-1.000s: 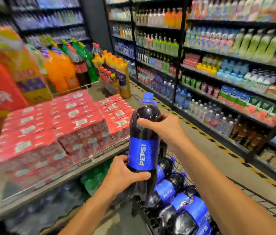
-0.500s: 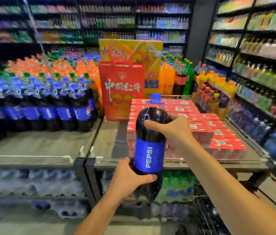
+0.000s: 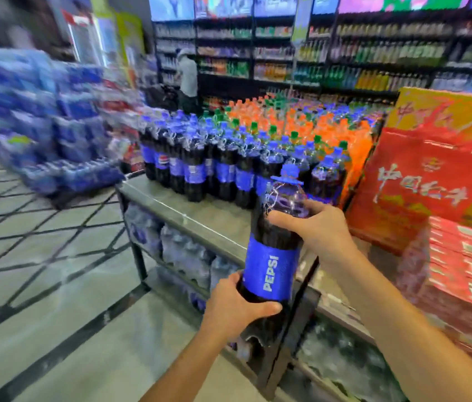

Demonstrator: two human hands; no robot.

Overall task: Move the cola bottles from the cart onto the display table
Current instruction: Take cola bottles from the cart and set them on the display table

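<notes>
Smooth plastic Pepsi bottle [image 3: 272, 265] is gripped low by the left hand [image 3: 237, 309], its rounded shoulder wrapped by the right hand [image 3: 319, 227], held over the front edge of the worktop [image 3: 200, 216]. Bare grey strip is seen ahead, then packed cola bottles [image 3: 217, 169].

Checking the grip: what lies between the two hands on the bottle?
The blue Pepsi label of the cola bottle, in head view, between left hand and right hand.

Dark cola bottle [image 3: 278, 236] with blue label [image 3: 271, 268] and cap [image 3: 289, 171]; grey floor [image 3: 40, 256] has black diamond lines.
</notes>
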